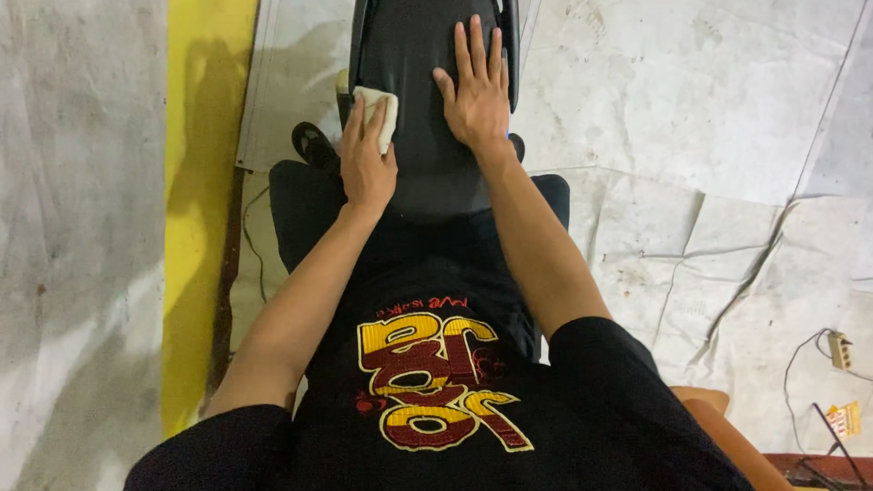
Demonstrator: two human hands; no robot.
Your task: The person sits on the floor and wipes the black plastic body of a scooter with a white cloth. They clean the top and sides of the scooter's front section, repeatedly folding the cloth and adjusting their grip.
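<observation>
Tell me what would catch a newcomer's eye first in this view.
The two bare hands at top centre: the left hand presses a small white cloth on a dark curved panel, and the right hand lies flat beside it. Next comes the yellow stripe running down the floor at left.

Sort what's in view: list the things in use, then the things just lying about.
In use: left hand pressing a small white folded cloth; right hand flat on the long dark grey smooth panel.

Lying about: beige power strip, yellow packet, pale sheets on the floor.
</observation>
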